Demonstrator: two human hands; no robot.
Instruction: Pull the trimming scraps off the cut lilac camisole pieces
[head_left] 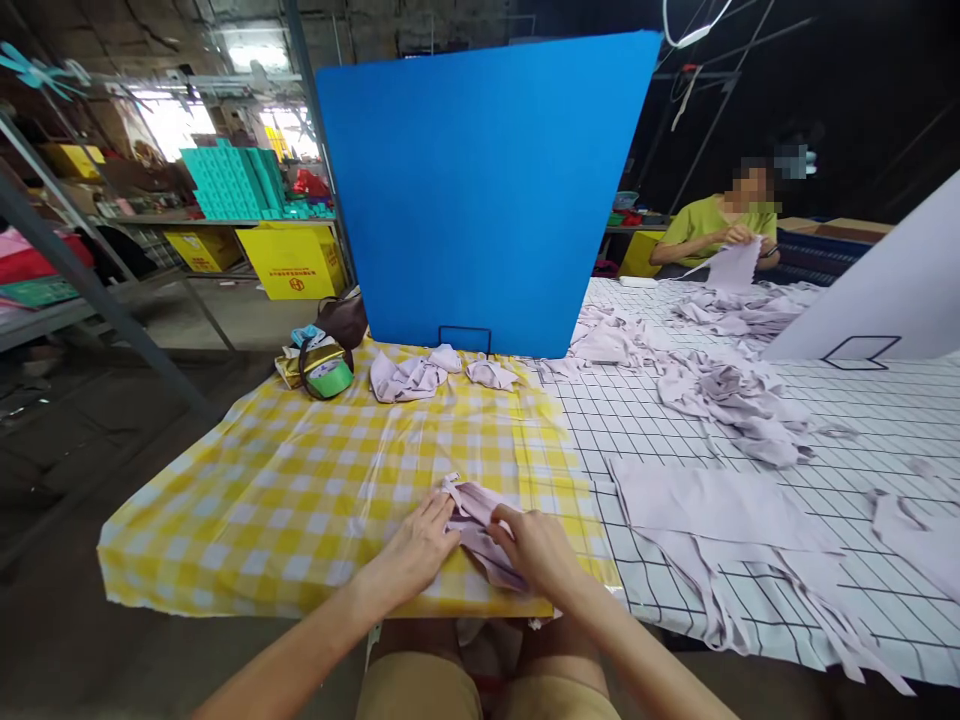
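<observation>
A pale lilac fabric piece (487, 555) lies bunched on the yellow checked tablecloth (285, 500) in front of me. My left hand (421, 540) is on its left edge, fingers pressed together over the cloth beside a small white tag (451, 480). At the fabric's right side, my right hand (536, 545) pinches it between thumb and curled fingers. To the right, on a white grid-patterned cloth (592, 440), a flat lilac piece with long straps (720, 500) is spread out.
An upright blue board (480, 190) stands behind small lilac scraps (409, 375). Green and gold tape rolls (326, 375) sit at the far left corner. Lilac heaps (739, 400) and a white panel (885, 280) are on the right. A co-worker (720, 225) handles lilac cloth beyond.
</observation>
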